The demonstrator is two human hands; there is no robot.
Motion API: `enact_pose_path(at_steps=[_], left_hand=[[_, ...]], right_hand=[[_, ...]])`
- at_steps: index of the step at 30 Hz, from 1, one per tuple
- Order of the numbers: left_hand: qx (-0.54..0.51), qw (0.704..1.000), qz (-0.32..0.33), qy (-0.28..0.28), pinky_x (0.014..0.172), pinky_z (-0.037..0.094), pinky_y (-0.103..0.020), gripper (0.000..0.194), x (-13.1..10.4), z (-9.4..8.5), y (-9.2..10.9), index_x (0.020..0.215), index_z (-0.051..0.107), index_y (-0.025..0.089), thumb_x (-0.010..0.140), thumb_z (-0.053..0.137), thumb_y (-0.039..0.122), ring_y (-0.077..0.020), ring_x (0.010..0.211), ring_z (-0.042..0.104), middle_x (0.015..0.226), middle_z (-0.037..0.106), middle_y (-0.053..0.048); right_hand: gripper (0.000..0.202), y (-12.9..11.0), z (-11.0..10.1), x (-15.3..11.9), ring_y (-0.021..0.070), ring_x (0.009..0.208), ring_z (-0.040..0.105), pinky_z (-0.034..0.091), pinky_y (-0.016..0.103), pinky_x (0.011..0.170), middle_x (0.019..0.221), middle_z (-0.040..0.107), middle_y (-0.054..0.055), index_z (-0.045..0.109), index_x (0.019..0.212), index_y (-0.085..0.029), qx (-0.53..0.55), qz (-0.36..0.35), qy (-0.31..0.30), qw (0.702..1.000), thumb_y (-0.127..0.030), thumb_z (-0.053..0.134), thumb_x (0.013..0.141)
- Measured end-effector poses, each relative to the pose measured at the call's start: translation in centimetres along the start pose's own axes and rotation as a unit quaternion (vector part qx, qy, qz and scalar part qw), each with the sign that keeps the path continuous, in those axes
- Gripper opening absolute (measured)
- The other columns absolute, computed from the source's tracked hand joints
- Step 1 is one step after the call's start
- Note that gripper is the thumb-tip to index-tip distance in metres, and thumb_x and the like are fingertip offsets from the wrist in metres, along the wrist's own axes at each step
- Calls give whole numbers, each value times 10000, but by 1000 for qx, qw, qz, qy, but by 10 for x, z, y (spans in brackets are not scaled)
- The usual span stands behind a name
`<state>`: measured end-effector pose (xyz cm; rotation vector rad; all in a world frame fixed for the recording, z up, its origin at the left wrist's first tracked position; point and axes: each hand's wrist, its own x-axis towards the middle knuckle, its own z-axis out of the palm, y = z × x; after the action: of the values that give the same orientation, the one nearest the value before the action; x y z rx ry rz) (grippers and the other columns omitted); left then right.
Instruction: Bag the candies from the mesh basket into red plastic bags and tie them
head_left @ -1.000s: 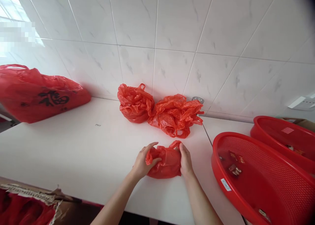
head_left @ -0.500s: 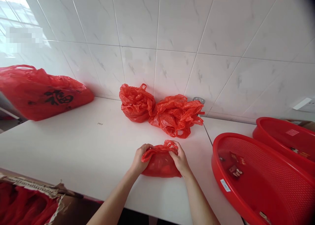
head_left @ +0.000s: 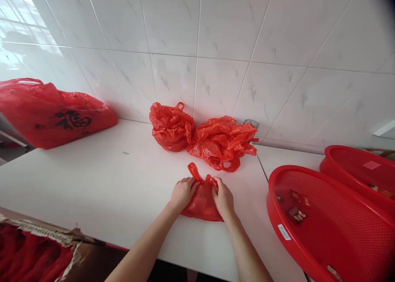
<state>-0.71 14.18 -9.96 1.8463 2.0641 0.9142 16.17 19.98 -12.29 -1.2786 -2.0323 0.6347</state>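
A small, filled red plastic bag lies on the white table near its front edge. My left hand grips the bag's upper left side, with its fingers curled into the gathered plastic. On the upper right side my right hand holds the bunched plastic by the other handle. One handle loop stands up between my hands, leaning left. Behind them, two crumpled red bags, one on the left and one on the right, rest side by side against the tiled wall.
Two red plastic baskets, a near one and a far one, hold a few small packets at the right. A large red bag with black print stands at the far left. An open cardboard box of red bags is at the lower left.
My hands have drawn closer together, squeezing the bag's top narrower. The left handle loop now stands up above the bag. The view has shifted slightly.
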Motion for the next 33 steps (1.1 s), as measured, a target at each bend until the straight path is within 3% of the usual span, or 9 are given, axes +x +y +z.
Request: enact_pose_path(at_steps=[5, 8, 12, 17, 19, 22, 27, 30, 33], left_hand=[[24, 1000, -6, -14, 699, 423, -306, 310, 2, -1, -4, 773, 631, 211, 936, 393, 325, -180, 644, 604, 746, 667, -38], [28, 999, -11, -23, 711, 428, -321, 305, 0, -3, -6, 728, 624, 213, 921, 415, 324, -196, 630, 607, 682, 660, -41], [16, 999, -21, -26, 761, 442, -360, 270, -7, -8, -3, 706, 631, 207, 891, 460, 303, -219, 646, 619, 650, 661, -49], [-50, 998, -19, -25, 843, 472, -345, 264, -19, -20, 16, 974, 666, 218, 898, 473, 382, -216, 879, 653, 934, 716, -51], [-128, 991, -23, -30, 876, 480, -326, 323, -22, -24, 24, 1076, 654, 255, 916, 441, 437, -200, 988, 635, 1080, 694, -30], [-219, 972, -71, -35, 930, 473, -348, 421, -22, -28, 32, 1097, 680, 253, 938, 373, 493, -216, 1062, 612, 1095, 687, -44], [-280, 953, -105, -52, 960, 469, -343, 488, -25, -31, 38, 1178, 659, 231, 944, 341, 518, -230, 1136, 582, 1167, 653, -68], [-309, 944, -111, -30, 941, 479, -330, 494, -31, -31, 35, 1163, 652, 215, 947, 325, 516, -225, 1102, 596, 1136, 654, -74], [-277, 953, -121, 22, 806, 528, -326, 510, -40, -31, 25, 992, 674, 194, 951, 287, 524, -212, 888, 645, 919, 678, -68]], right_hand=[[346, 2, 0, 1, 222, 914, 620, 451, 343, 770, 1047, 674, 41, 538, 1165, -253, 10, -6, 6, 1000, -214, 405, 848], [287, 2, 2, 2, 219, 732, 608, 404, 319, 645, 838, 675, 19, 581, 1075, -291, 24, -10, 16, 1000, -223, 460, 824], [157, -1, 1, 0, 181, 501, 499, 312, 284, 546, 535, 535, -28, 609, 914, -295, -5, 13, 21, 1000, -240, 533, 787], [146, -11, -18, -4, 189, 669, 588, 413, 298, 651, 733, 654, -17, 588, 880, -271, 115, 36, -45, 992, -401, 560, 821], [227, -16, -29, -5, 191, 762, 604, 452, 308, 719, 804, 665, -8, 589, 865, -249, 238, 48, -74, 967, -471, 568, 823], [307, -23, -41, -5, 199, 807, 614, 481, 328, 767, 823, 661, 11, 603, 875, -215, 399, 81, -115, 906, -507, 626, 785], [389, -33, -48, -3, 229, 835, 639, 489, 382, 809, 811, 673, 34, 561, 757, -210, 547, 144, -131, 814, -584, 665, 732], [481, -40, -51, -6, 235, 850, 630, 487, 385, 790, 734, 646, 35, 420, 626, -223, 608, 136, -113, 774, -652, 580, 774], [506, -46, -56, -9, 176, 645, 570, 470, 336, 699, 516, 442, -37, 349, 616, -228, 629, 113, -124, 759, -664, 482, 837]])
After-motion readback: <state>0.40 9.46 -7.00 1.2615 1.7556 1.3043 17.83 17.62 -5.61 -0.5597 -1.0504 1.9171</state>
